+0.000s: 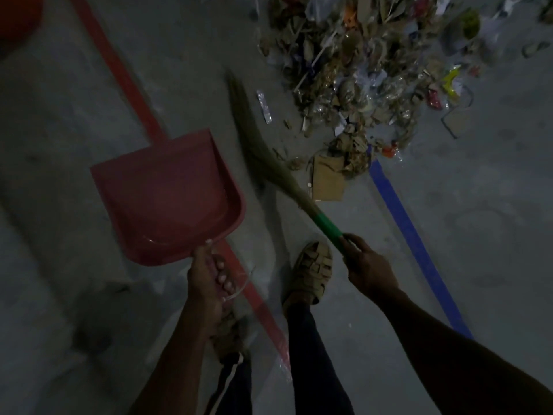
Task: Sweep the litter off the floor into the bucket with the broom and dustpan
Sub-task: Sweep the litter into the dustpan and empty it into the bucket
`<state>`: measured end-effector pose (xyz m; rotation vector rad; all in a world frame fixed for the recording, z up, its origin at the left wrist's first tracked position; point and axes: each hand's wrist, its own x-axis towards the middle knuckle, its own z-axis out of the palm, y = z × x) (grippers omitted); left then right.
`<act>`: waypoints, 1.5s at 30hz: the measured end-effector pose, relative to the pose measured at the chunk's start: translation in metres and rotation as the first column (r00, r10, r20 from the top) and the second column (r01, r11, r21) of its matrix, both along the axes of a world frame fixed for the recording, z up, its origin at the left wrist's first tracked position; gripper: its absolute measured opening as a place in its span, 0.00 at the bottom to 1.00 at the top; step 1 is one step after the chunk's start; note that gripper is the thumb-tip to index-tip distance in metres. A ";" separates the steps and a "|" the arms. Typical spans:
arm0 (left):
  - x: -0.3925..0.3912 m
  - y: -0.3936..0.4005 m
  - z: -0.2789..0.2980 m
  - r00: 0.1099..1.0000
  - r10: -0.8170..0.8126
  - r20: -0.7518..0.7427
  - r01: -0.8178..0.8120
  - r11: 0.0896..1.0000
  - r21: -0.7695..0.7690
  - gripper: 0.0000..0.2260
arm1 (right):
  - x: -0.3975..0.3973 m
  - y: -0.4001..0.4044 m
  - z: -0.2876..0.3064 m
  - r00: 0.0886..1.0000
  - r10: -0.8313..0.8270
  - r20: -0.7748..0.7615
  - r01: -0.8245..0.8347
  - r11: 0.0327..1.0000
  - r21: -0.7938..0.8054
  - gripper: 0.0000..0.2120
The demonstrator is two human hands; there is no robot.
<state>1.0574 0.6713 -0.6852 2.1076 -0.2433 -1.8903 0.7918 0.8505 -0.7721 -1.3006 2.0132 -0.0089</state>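
Diagonally, broom [269,163] bristles up-left, dustpan [167,196] mouth up-left

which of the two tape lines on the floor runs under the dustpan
The red tape line: it passes beneath the pink dustpan held in the left hand. The blue tape line lies right of the broom.

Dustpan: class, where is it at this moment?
In the head view, the dustpan sits left of centre, gripped by the left hand, left of the broom.
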 end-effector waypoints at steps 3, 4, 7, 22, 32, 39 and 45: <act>0.011 0.007 0.003 0.999 -0.023 0.030 0.022 1.000 0.018 0.23 | 0.004 0.020 0.001 1.000 -0.029 -0.009 0.030 0.996 0.080 0.27; 0.012 0.009 0.005 0.998 -0.036 0.042 0.035 0.999 0.023 0.23 | 0.003 0.020 0.003 0.996 -0.081 -0.031 0.084 0.992 0.098 0.28; 0.011 0.014 0.005 0.996 -0.066 0.061 0.064 0.997 0.032 0.22 | -0.014 0.007 0.001 0.968 -0.228 -0.108 0.239 0.966 0.099 0.27; -0.065 -0.002 -0.008 0.994 -0.101 -0.047 0.102 0.995 0.015 0.23 | -0.119 -0.091 0.045 0.877 -0.223 -0.426 0.208 0.975 -0.082 0.35; -0.140 -0.059 0.025 0.949 -0.315 0.011 0.316 0.949 -0.018 0.22 | -0.124 -0.070 0.059 0.866 -0.441 -0.237 0.415 0.897 -0.152 0.29; -0.176 -0.107 0.007 0.898 -0.439 -0.010 0.438 0.897 -0.053 0.23 | -0.146 -0.078 0.056 0.829 -0.521 -0.203 0.481 0.850 -0.216 0.30; -0.218 -0.149 -0.001 0.796 -0.600 -0.082 0.601 0.799 -0.016 0.23 | -0.146 -0.084 0.051 0.686 -0.698 -0.207 0.661 0.716 -0.225 0.28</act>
